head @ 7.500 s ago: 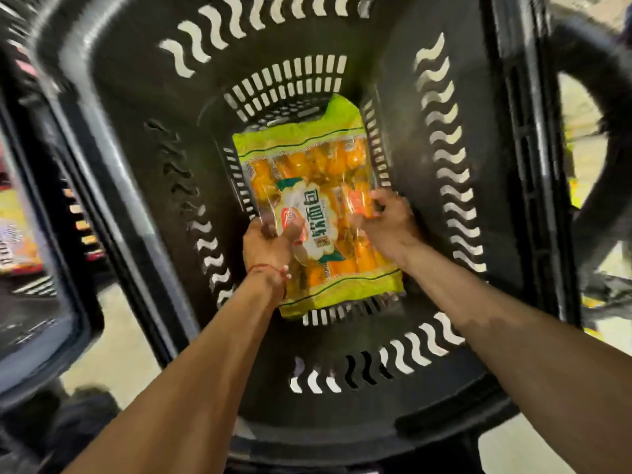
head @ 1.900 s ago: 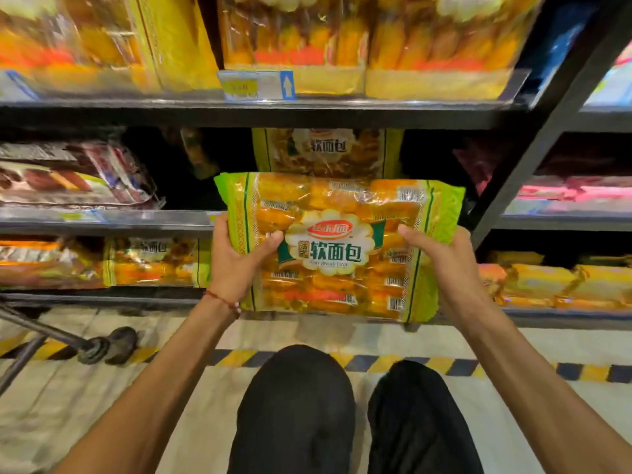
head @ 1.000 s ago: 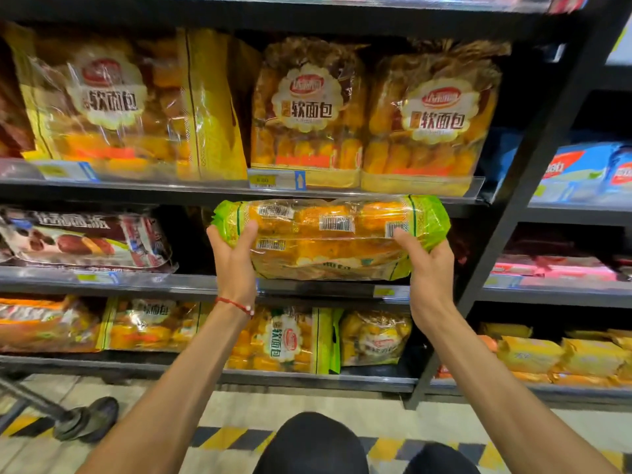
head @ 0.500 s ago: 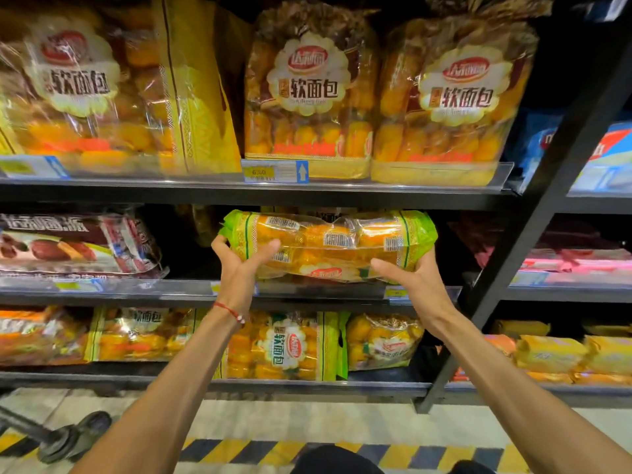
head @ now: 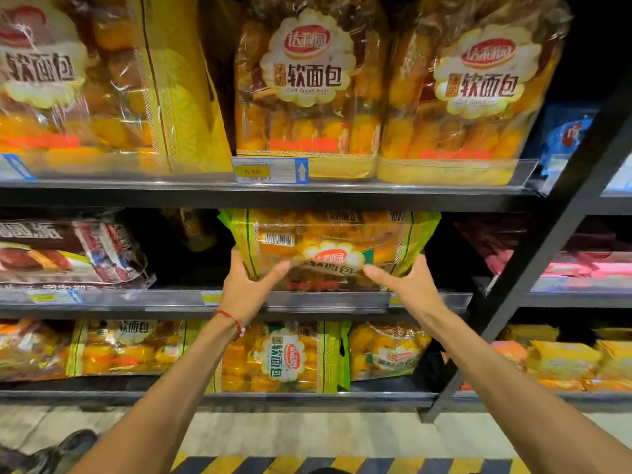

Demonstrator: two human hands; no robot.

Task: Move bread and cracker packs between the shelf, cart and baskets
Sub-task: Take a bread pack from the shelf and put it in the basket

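A green-edged clear pack of orange soft bread (head: 328, 248) leans label-forward inside the middle shelf (head: 328, 299), between the two shelf boards. My left hand (head: 248, 285) grips its lower left corner, thumb across the front and fingers behind the pack. My right hand (head: 407, 283) holds the lower right corner, thumb stretched along the bottom edge of the label. Both forearms reach up from below. The pack's bottom sits behind the shelf's clear front rail.
Yellow bread packs (head: 307, 87) fill the shelf above, over a price tag (head: 270, 170). A brown-red pack (head: 68, 251) lies to the left on the middle shelf. More green-edged packs (head: 280, 357) stand below. A black upright post (head: 533, 261) slants on the right.
The pack came out of the black basket and went up to the shelf. Over the last second it tipped from flat to label-forward and moved deeper into the middle shelf.
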